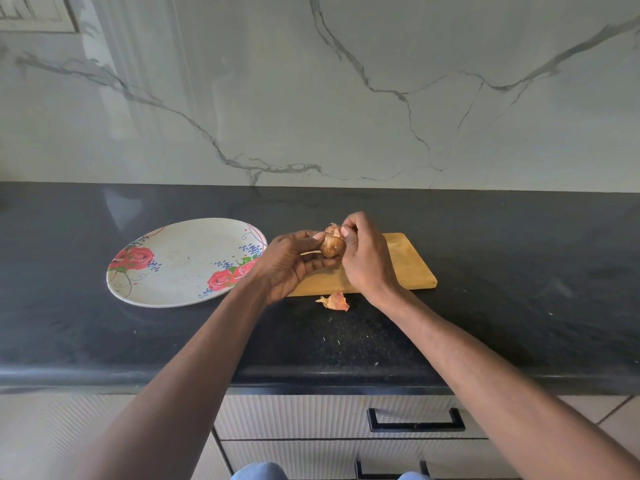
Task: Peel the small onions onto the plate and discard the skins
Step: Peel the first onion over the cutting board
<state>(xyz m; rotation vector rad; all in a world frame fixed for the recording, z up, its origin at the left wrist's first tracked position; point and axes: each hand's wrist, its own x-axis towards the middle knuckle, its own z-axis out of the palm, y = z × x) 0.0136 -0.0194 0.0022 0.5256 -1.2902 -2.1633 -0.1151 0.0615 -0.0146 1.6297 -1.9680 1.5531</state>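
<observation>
**Peeling in progress: one small onion held between both hands above the cutting board**

Hands meet over the near-left part of the board. The left hand (294, 259) cradles a small onion (332, 245) in curled fingers, with the thumb pressed against its side. The right hand (363, 258) is closed on the onion's upper end, thumb and forefinger pinching a flap of loose brown skin near the wispy root tuft. The onion is held in the air, clear of every surface, and most of its dry skin is still on it.

The step in hand appears to be the stripping of the outer skin from this onion. The next move probably calls for a steady pull of the pinched flap down and away while the left hand turns the bulb to bring up fresh skin; the papery layers are likely to tear into small pieces, so several pulls may be needed. The bared onion would then go to the plate.

A wooden cutting board (408, 265) lies under and behind the hands. One torn skin piece (336, 302) lies on the bench just in front of the board's near edge, not yet discarded. A rose-patterned plate (180, 261) sits to the left of the board, near it, holding no onions.

The bench (519, 271) is dark speckled stone with a rounded front edge and a few pale flecks. A grey-veined marble-look wall (346, 98) rises behind it. Ribbed pale drawers (311, 415) with black handles stand below.
</observation>
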